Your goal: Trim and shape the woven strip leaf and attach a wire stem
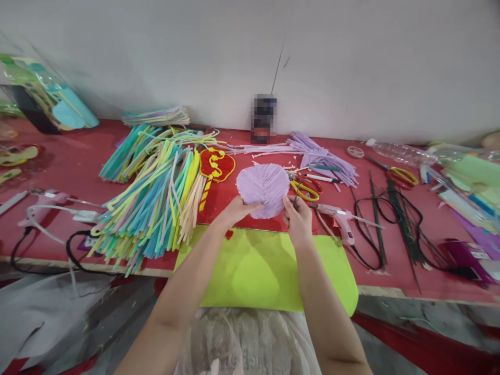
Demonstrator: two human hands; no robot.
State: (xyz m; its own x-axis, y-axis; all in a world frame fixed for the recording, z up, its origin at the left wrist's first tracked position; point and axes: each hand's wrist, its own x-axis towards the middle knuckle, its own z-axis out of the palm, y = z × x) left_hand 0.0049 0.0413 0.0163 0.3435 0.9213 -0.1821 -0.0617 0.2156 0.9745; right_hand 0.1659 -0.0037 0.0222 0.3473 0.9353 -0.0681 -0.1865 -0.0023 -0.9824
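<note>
A round, slightly heart-shaped lilac panel (258, 182), covered in slanted rows of pipe cleaners meeting at a middle seam, is held up over the table. My left hand (238, 209) grips its lower left edge, thumb across the front. My right hand (297, 216) is closed at its lower right edge, and a thin dark tool (298, 188) that I cannot make out sticks up from the fingers. Behind the panel lie scissors with yellow handles (310, 196) and a tool with red handles (312, 181). A red fan-shaped piece with yellow trim (217, 165) rests to the left.
Large bundles of coloured pipe cleaners (148, 198) cover the left side; lilac pipe cleaners (326, 159) lie behind. Pink glue guns stand at right (344, 224) and left (49, 200), with trailing cords. A yellow-green mat (258, 265) hangs over the front edge. Dark green stems (402, 224) lie right.
</note>
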